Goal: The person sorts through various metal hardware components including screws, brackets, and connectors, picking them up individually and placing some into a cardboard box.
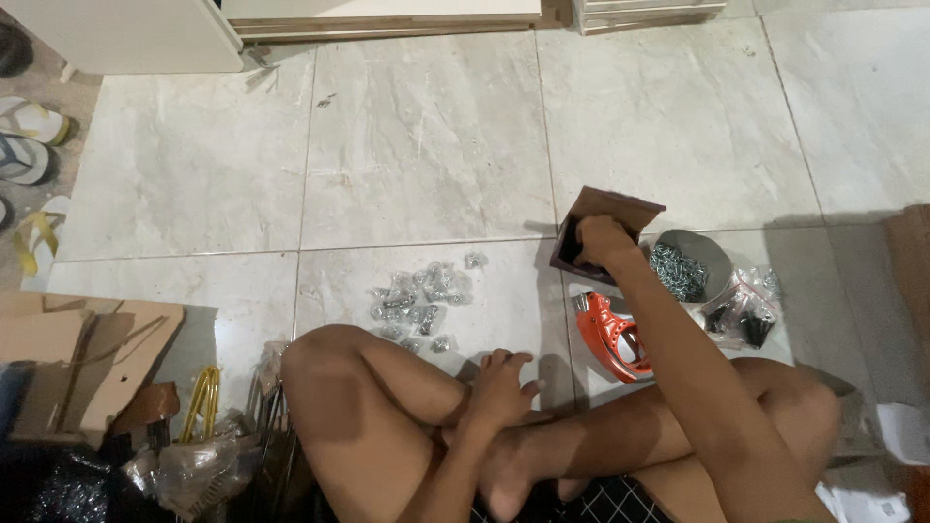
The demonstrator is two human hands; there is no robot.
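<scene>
You sit cross-legged on the tiled floor (pixel 426 145), so everything lies within arm's reach. Your right hand (pixel 601 240) stretches forward and grips a dark brown box (pixel 605 208), fingers curled over its near edge, tipping it up off the tile just beside a round bowl of screws (pixel 681 266). The box looks flat-sided, like cardboard, with its open side towards you. Your left hand (pixel 502 385) rests open on your crossed leg, holding nothing. An orange tool (pixel 612 334) lies near your right forearm, and small clear bags of fittings (pixel 421 295) are scattered ahead.

Small dark brown wooden board (pixel 620 208), tilted up off the tile, held at its lower edge
</scene>
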